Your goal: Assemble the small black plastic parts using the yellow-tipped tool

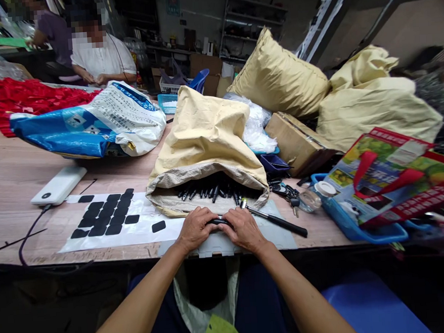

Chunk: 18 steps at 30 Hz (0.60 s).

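Both hands meet at the table's front edge, over a grey mat [280, 232]. My left hand [196, 229] and my right hand [243, 228] are closed on a slim black piece [218, 221] lying crosswise between them. Just behind them a beige sack [208, 132] lies with its mouth towards me, and many black pen-like pieces [214, 191] show inside. A hammer [277, 221] with a black handle rests to the right of my right hand. Left of my hands, several black rounded squares [106, 215] lie on a white sheet [141, 238].
A white power bank [58, 186] with a cable and a blue-white bag [90, 125] are on the left. To the right stand a jar [311, 200], a blue basket [367, 235] and a colourful bag [401, 174]. A person in white [102, 60] sits across, behind red material [35, 101].
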Each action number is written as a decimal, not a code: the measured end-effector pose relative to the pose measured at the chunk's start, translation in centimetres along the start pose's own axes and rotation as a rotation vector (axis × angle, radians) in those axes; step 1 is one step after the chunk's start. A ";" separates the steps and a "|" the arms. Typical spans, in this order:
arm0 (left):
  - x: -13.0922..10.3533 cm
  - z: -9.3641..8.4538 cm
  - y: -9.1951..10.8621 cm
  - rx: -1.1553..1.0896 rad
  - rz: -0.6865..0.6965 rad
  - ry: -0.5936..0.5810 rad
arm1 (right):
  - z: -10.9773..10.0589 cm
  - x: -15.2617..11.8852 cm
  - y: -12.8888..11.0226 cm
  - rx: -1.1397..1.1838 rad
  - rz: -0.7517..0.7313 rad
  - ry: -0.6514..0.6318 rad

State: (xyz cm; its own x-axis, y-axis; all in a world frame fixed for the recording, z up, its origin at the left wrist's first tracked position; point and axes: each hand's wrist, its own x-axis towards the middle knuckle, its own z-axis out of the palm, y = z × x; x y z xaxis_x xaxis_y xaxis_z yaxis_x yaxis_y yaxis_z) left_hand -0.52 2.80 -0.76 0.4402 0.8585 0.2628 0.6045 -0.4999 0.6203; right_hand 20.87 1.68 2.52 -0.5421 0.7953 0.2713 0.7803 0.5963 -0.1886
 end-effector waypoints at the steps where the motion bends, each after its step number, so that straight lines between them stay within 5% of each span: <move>1: 0.0 0.0 0.0 0.004 0.000 0.000 | 0.1 0.1 -0.1 -0.001 -0.005 0.004; 10: -0.3 -0.1 0.0 0.104 -0.017 0.004 | 2.2 0.0 -2.5 0.107 0.112 0.159; 18: -0.1 -0.2 -0.2 -0.006 -0.025 0.023 | 1.3 -1.1 -0.5 0.326 0.045 0.061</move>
State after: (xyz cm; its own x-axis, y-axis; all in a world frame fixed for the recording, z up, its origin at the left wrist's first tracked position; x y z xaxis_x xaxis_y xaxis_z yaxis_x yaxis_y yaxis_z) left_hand -0.78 2.77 -0.77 0.4095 0.8731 0.2646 0.6110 -0.4779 0.6311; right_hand 20.62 0.65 1.14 -0.4824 0.8193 0.3099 0.6567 0.5724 -0.4910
